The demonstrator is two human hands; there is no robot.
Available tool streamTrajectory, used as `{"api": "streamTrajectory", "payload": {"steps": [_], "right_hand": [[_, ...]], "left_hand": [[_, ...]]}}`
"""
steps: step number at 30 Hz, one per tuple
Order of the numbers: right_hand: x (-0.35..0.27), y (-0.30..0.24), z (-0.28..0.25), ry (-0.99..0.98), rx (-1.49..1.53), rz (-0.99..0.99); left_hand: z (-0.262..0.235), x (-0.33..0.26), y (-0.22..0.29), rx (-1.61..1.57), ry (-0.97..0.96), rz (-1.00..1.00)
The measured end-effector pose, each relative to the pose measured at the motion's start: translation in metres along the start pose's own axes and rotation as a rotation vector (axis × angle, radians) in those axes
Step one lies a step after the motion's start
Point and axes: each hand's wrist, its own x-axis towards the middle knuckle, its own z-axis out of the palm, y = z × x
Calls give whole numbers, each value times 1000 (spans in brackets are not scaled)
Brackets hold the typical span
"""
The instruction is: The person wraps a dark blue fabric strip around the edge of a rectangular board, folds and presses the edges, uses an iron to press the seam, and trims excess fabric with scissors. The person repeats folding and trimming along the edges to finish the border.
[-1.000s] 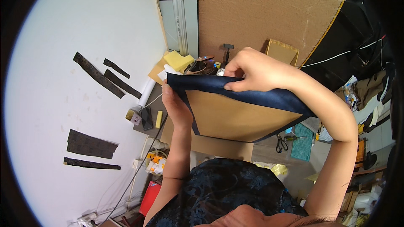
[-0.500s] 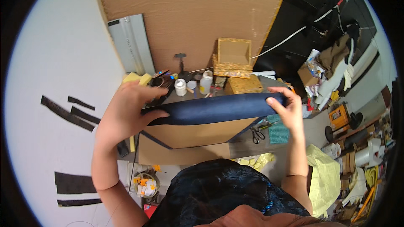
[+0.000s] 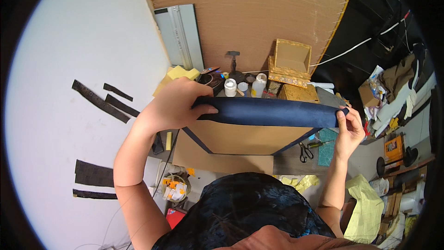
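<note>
A dark blue fabric strip (image 3: 273, 112) stretches across in front of me, smooth and slightly shiny. My left hand (image 3: 178, 104) is closed on its left end, thumb in front and the fingers over the top. At the other end, my right hand (image 3: 350, 132) pinches the strip's corner between thumb and fingertips. Just below the strip stands a tan board piece (image 3: 247, 140) with dark blue edging down its slanting sides. The strip covers its upper edge, so I cannot tell whether the two are joined there.
Behind the strip stand a white jar (image 3: 230, 87), a clear bottle (image 3: 259, 85), a small black hammer (image 3: 234, 62) and an open gold-patterned box (image 3: 292, 60). Black scissors (image 3: 305, 153) and a green cutting mat (image 3: 327, 147) lie at right. A waste bin (image 3: 175, 188) stands low at left.
The whole view has shifted, so the scene sits further right. My right hand has moved from gripping over the strip's end to pinching its outer corner; the left hand keeps its hold.
</note>
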Motion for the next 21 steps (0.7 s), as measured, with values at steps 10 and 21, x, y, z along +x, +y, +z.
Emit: {"api": "streamTrajectory", "payload": {"steps": [10,21], "right_hand": [[16,-1,-30,-94,-73,49],[6,25,-25,-117,-41,72]], "left_hand": [[1,0,-7,-21,-11,6],[-6,3,-14,-23,-91,68]]}}
